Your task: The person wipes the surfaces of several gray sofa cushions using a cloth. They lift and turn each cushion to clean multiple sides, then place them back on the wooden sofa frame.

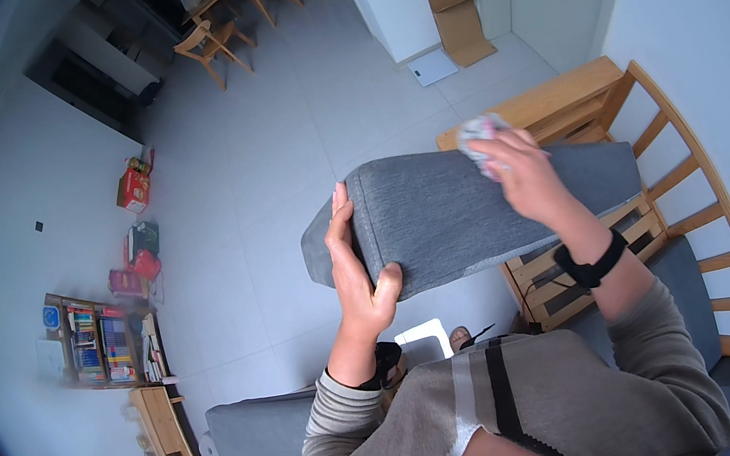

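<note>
A grey fabric sofa cushion is held up in front of me, its far right end reaching over the wooden sofa frame. My left hand grips its near left end, thumb on the upper face and fingers along the seamed edge. In my right hand is a crumpled white and pink cloth, slightly blurred, at the cushion's far edge. Whether the cloth presses on the fabric cannot be told. The cushion's underside is hidden.
The slatted wooden sofa frame runs along the right wall, with more grey cushions on it. Another grey cushion lies at lower left. A bookshelf lines the left wall. Flattened cardboard leans near the door; wooden chairs stand farther off.
</note>
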Tool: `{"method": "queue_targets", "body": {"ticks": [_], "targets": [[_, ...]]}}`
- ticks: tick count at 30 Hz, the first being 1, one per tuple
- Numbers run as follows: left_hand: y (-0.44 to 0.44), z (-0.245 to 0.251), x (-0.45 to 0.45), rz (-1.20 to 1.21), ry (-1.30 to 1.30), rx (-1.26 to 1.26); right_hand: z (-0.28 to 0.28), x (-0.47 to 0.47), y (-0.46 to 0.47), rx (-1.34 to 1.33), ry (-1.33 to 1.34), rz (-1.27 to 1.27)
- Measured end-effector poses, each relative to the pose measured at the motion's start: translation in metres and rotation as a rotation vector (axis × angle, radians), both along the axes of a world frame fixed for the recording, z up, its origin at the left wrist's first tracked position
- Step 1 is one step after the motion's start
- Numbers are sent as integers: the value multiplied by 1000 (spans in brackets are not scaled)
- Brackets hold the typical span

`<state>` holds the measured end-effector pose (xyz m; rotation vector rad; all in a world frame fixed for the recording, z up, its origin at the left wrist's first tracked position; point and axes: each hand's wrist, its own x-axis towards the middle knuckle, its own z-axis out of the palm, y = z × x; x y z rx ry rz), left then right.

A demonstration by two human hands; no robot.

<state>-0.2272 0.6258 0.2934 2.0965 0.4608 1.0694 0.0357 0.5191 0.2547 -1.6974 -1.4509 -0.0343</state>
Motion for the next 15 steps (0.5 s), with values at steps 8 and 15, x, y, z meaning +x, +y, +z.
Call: {"method": "queue_targets", "body": {"ticks": [8,15], "targets": [[1,-6,-8,9,-4,-47,-132,136,-135,-311,137,-567],[12,7,11,20,-26,-72,-15,-36,-60,104,-105,-57]]}}
